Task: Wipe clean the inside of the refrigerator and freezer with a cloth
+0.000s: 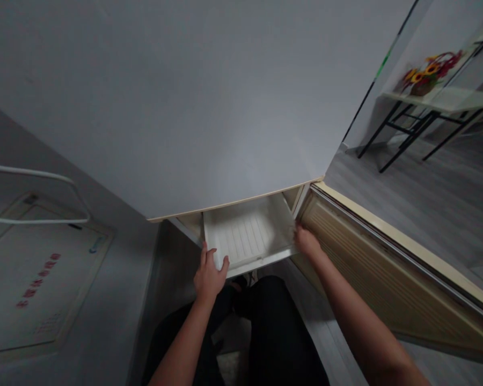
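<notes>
Clearly both hands are on the white ribbed plastic drawer (247,236), which sits pulled partway out of the bottom of the pale grey fridge cabinet (193,107). The left hand (209,276) grips the drawer's front left corner, fingers hooked over the rim and thumb on the front lip. The right hand (306,242) rests at the drawer's right front corner, just beside the open cream-edged fridge door (386,268); whether its fingers are wrapped round the rim or only pressed against it I cannot tell.

Several things could go wrong from here, as I judge it. The two grips are uneven, so a stronger pull on one side could skew the drawer in its runners and jam it. The right hand sits in the narrow gap between drawer and door, where the knuckles could be pinched if the door swings in. If the drawer leaves its runners suddenly, the front could drop onto the person's dark-trousered knees (273,321), close beneath it. Thin plastic at the corners might crack under a hard tug.
</notes>
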A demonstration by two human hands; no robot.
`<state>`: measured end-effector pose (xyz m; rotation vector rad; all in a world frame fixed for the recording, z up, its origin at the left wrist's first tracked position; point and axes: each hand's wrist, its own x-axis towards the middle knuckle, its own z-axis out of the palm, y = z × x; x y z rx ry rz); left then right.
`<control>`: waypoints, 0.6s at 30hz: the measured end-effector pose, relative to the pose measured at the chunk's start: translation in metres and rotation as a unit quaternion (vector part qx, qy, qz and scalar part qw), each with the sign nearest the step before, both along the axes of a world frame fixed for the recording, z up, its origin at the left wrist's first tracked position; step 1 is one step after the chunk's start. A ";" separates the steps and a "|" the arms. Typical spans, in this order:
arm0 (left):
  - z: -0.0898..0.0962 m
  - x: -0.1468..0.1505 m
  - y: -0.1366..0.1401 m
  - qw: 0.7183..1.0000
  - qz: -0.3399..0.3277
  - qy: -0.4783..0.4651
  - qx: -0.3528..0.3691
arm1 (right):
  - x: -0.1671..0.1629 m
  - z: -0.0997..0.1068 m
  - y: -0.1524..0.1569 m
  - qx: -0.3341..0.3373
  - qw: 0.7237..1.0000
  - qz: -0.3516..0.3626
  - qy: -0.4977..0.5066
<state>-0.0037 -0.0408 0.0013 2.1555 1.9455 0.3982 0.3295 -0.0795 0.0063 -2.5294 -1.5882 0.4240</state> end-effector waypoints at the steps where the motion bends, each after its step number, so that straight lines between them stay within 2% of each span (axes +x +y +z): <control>1: 0.000 0.000 0.000 1.000 0.000 0.001 -0.001 | 0.000 -0.003 -0.013 0.018 1.000 -0.004 0.005; 3: 0.000 0.000 0.000 1.000 0.002 0.004 -0.003 | -0.002 -0.012 -0.037 0.095 0.995 -0.014 0.016; 5: 0.000 0.000 0.000 1.000 0.003 0.005 -0.004 | -0.011 -0.024 -0.058 0.204 0.979 -0.024 0.020; 8: 0.000 0.002 0.000 1.000 0.007 0.004 -0.008 | -0.046 -0.039 -0.077 0.307 0.952 -0.011 0.016; 10: 0.001 0.002 -0.001 1.000 0.011 0.006 -0.008 | -0.085 -0.046 -0.082 0.312 0.949 0.042 0.024; 12: 0.002 0.002 -0.001 1.000 0.011 0.010 -0.007 | -0.133 -0.052 -0.084 0.289 0.947 0.133 0.037; 15: 0.005 0.001 -0.001 1.000 0.006 0.011 -0.021 | -0.192 -0.063 -0.085 0.275 0.916 0.291 0.041; 17: 0.005 0.000 -0.001 0.999 0.004 0.005 -0.034 | -0.209 -0.069 -0.085 0.268 0.905 0.328 0.047; 18: 0.005 0.000 -0.001 0.999 0.005 0.003 -0.036 | -0.210 -0.071 -0.084 0.262 0.913 0.309 0.050</control>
